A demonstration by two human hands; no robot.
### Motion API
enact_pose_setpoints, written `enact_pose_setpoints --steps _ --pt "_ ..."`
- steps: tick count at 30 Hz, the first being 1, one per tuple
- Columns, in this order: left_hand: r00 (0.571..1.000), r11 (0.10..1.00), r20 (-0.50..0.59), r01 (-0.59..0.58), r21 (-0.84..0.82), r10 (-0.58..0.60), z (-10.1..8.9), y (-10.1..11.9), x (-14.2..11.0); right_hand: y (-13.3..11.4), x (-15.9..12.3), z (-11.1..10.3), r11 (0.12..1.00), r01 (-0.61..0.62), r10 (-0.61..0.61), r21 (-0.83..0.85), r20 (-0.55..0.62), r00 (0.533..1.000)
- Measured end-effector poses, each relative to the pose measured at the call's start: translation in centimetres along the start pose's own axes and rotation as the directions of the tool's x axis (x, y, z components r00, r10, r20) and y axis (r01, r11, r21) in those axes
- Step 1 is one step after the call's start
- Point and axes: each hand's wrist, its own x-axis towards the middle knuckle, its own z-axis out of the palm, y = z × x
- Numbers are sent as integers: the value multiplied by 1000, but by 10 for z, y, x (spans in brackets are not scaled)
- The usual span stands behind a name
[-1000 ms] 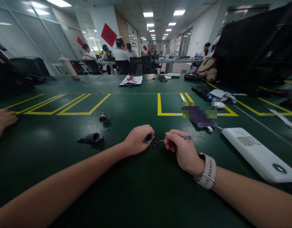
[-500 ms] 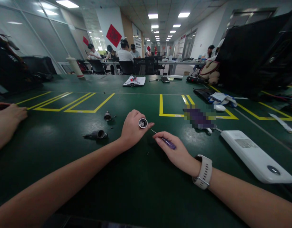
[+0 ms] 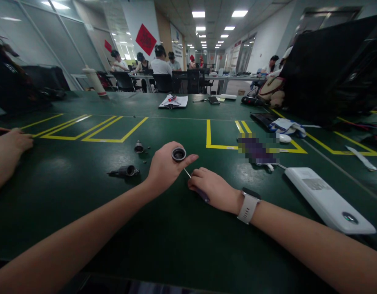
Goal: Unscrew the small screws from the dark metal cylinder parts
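My left hand point(image 3: 165, 165) is closed around a dark, hollow metal cylinder point(image 3: 179, 154), its round open end turned toward me and the thumb stretched out to the right. In my right hand point(image 3: 211, 188) is a screwdriver point(image 3: 203, 195) with a purple handle. Its thin shaft points up and left, the tip hidden at or behind the left hand. Left of my hands lies a dark metal part with a pointed end point(image 3: 123, 171). Behind it stands a small metal cup-shaped part point(image 3: 139, 147), with several tiny dark pieces beside it.
A white power bank point(image 3: 329, 200) lies at the right, cabled to a blurred purple phone point(image 3: 257, 150). Another person's hand point(image 3: 12, 147) rests at the left edge. A clipboard with paper point(image 3: 173, 101) lies farther back. Yellow tape outlines mark the green table point(image 3: 163, 245).
My left hand has shifted slightly left, and the cylinder's opening now looks dark inside. My right hand has moved left and turned, bringing the screwdriver's shaft against or behind the left hand.
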Motion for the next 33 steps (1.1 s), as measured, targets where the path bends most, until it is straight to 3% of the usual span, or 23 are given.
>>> enact_pose_setpoints --steps 3,5,7,9,11,13,15,18,25,29,33 --pt "989 976 76 137 -172 -126 -4 9 -5 8 -6 -4 987 -70 82 143 -79 994" --pt "947 903 207 302 -304 -247 -7 14 -9 11 -12 -9 926 -138 210 351 -175 962" --pt "878 792 350 457 -405 -328 -8 15 -13 13 -20 -14 764 -221 414 607 -198 888" --pt "822 677 444 555 -483 -357 -10 13 -15 13 -27 -18 511 -254 556 821 -91 826" --pt "771 540 521 633 -555 -367 -12 11 -17 14 -32 -20 303 -229 640 925 -19 768" --pt "725 377 588 689 -619 -359 -15 9 -19 15 -35 -19 211 -195 692 958 -5 722" --pt "705 253 621 706 -661 -343 -20 9 -20 16 -37 -17 213 -196 705 957 -11 710" --pt "681 176 655 725 -666 -328 -26 14 -21 18 -37 -13 282 -242 677 929 -14 736" --pt "587 200 723 808 -555 -364 -32 29 -24 19 -39 -8 401 -282 655 872 -58 754" --pt "584 236 728 811 -535 -358 -29 27 -27 14 -38 -13 498 -356 647 791 -65 759" --pt "612 300 703 791 -534 -362 -26 25 -30 2 -38 -19 639 -420 636 644 -136 759"
